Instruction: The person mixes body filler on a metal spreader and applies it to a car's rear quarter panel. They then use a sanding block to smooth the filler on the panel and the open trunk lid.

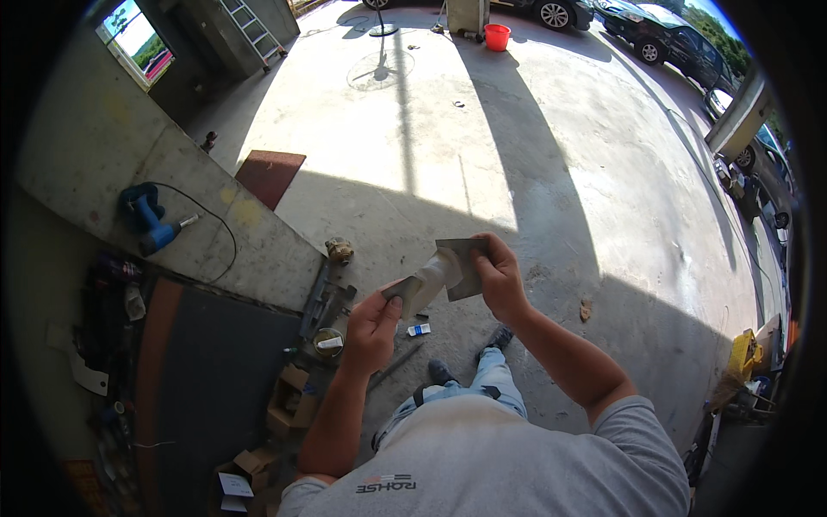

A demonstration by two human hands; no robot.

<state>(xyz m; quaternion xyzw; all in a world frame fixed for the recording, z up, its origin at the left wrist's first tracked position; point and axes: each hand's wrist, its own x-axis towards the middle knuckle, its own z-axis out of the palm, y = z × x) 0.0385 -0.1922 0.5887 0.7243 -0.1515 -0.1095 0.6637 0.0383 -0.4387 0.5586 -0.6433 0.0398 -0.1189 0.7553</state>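
My right hand point(501, 280) pinches the edge of a thin grey rectangular plate point(463, 274), which looks like a putty scraper. In my left hand point(375, 332) is a second thin grey plate point(402, 289), gripped between thumb and fingers. An off-white, paste-like mass point(435, 277) spans the gap between the two plates and touches both; it looks like putty, though its exact kind I cannot tell. Both hands are raised in front of my chest, above the concrete floor, the right slightly farther away than the left.
At left, a blue heat gun point(159, 233) with a cord lies on a concrete ledge point(258, 250). Below stand an open tub point(328, 342) and a cardboard box point(291, 398). A small white packet point(419, 330) lies near my feet. Farther off are a red bucket point(497, 37) and a fan point(383, 30).
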